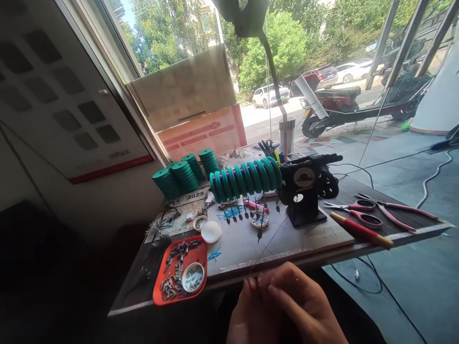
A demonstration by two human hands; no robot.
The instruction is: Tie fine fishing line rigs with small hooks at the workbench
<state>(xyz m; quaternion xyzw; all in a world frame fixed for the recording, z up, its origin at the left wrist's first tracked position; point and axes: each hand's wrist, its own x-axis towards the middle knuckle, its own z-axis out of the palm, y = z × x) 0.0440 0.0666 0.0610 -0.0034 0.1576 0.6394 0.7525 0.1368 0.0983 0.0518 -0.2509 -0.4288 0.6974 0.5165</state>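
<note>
My left hand (244,310) and my right hand (304,301) meet at the table's front edge, fingertips pinched close together. A thin line (267,246) runs from the winder side down to my fingers, and both hands pinch it; any smaller part between the fingertips is hidden. Beyond them, a row of green foam spools (247,179) sits on the shaft of a black winder (304,191). Several small dark pieces hang on short lines below the spools, one dark piece (260,235) lower than the others. Under them stands a small round dish (258,219) of tiny beads.
At left, a red tray (158,286) holds metal pieces and a white bowl (194,277); a white lid (211,232) lies beside it. Stacked green spools (182,176) stand behind. Scissors (362,212), pliers (398,212) and a red-and-gold stick (362,231) lie at right.
</note>
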